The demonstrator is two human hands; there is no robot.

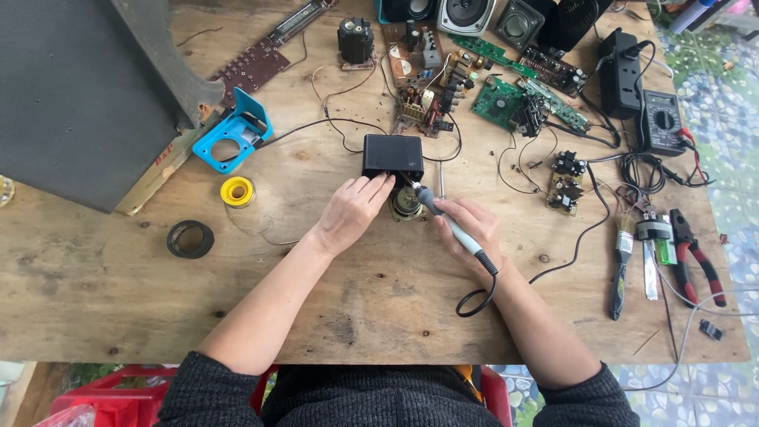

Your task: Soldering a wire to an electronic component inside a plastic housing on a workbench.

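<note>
Head view: right hand (468, 225) clamped on soldering iron (451, 225), left hand (352, 212) open on black box (392, 155); circuit boards (498, 101) at twelve o'clock, pliers (696, 257) at three, wooden surface (379, 300).

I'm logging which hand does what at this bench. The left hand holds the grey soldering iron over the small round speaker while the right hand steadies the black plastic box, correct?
Not quite: the hands are swapped. In the head view the right hand holds the grey soldering iron over the small round speaker, while the left hand steadies the black plastic box.
</note>
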